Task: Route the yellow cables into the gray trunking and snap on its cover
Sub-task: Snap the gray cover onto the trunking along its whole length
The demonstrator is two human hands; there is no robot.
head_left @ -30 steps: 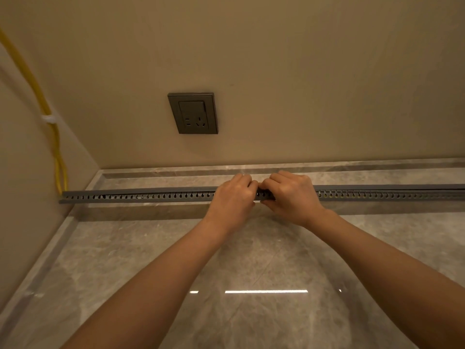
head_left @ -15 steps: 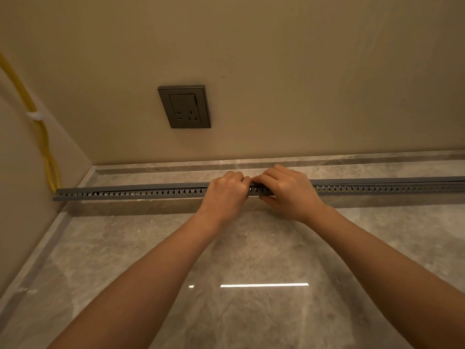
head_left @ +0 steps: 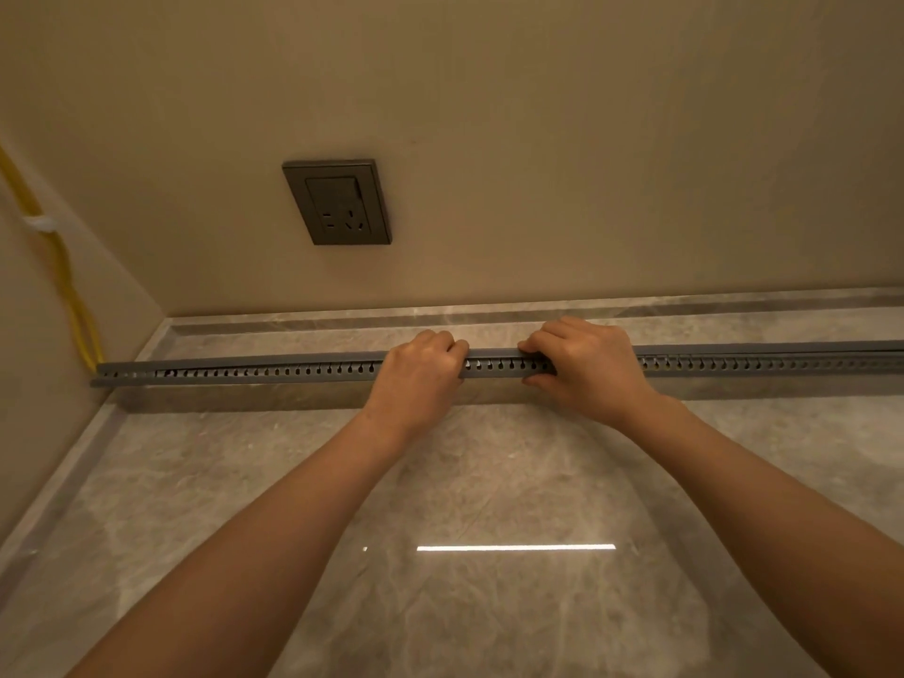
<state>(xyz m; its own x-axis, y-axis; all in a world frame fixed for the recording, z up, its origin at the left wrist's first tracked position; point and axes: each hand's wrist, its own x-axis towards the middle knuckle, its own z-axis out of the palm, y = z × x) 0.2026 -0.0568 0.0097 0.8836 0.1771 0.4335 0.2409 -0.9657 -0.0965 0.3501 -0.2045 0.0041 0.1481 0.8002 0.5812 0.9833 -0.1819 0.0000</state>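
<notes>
A long gray slotted trunking (head_left: 254, 370) lies on the marble floor, running from the left wall out past the right edge of view. A flat gray cover (head_left: 763, 348) sits along its top. My left hand (head_left: 416, 379) grips the trunking near its middle, fingers curled over the top. My right hand (head_left: 587, 369) clamps it a little to the right, fingers on the cover and thumb under the front. Yellow cables (head_left: 73, 305) come down the left wall into the trunking's left end.
A dark wall socket (head_left: 337, 203) sits on the back wall above the trunking. A white tie (head_left: 39, 222) holds the cables to the left wall. A marble skirting (head_left: 538, 310) runs along the wall base. Polished floor lies in front.
My hands have spread apart along the trunking: they were touching, now a short stretch of slots shows between them. My right hand has slid to the right.
</notes>
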